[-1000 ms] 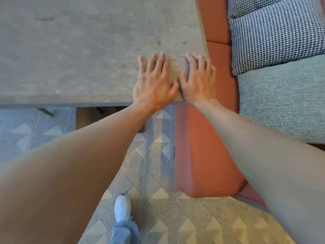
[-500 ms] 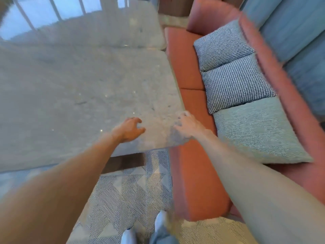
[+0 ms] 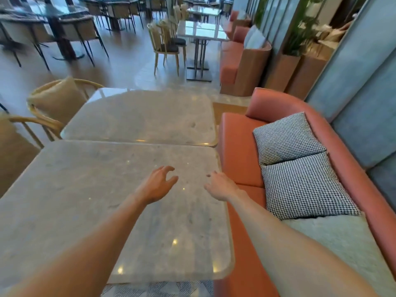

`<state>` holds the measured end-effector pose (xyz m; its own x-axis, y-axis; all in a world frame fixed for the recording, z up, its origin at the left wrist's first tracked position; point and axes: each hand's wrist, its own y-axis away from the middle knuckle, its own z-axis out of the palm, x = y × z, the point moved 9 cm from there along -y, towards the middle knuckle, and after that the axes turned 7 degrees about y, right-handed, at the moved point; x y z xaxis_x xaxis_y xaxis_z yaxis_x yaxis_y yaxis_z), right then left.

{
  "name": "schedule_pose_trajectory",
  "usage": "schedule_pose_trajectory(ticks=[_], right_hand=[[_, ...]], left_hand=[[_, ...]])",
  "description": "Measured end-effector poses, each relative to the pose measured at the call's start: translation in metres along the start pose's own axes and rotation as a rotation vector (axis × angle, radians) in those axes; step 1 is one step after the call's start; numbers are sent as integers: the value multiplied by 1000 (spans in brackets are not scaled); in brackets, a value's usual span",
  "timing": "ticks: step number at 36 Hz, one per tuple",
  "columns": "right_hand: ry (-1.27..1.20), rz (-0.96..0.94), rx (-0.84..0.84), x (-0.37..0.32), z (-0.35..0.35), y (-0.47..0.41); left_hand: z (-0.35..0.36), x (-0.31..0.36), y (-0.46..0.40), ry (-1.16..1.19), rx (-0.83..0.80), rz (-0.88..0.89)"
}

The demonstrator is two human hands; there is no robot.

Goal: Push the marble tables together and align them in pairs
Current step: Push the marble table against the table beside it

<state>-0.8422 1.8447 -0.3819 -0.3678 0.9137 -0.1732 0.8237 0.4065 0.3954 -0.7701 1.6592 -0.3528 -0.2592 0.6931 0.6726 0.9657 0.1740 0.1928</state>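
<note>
I see two marble tables end to end: the near table (image 3: 85, 200) and the far table (image 3: 145, 118), their edges meeting along a thin seam. My left hand (image 3: 157, 185) hangs over the near top, fingers loosely curled and empty. My right hand (image 3: 220, 185) hangs near the table's right edge, also empty. A terracotta sofa (image 3: 240, 146) runs just beside both tables, with two houndstooth cushions (image 3: 300, 179) on it

2 marble tables (image 3: 132, 189) abut, bare.
</note>
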Motion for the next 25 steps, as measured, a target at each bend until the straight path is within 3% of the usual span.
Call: schedule_pose_trajectory(ticks=[13,18,25], right_hand=[[113,-87,-65,-46,0,-35],[79,-145,-34,-126,19,-43],[20,-255,-4,-279,71,-27]], left_hand=[[-29,-61,12,-62,-27,-108],[-74,-113,45,-69,53,-134],[-155,-244,109,-30,195,-169]])
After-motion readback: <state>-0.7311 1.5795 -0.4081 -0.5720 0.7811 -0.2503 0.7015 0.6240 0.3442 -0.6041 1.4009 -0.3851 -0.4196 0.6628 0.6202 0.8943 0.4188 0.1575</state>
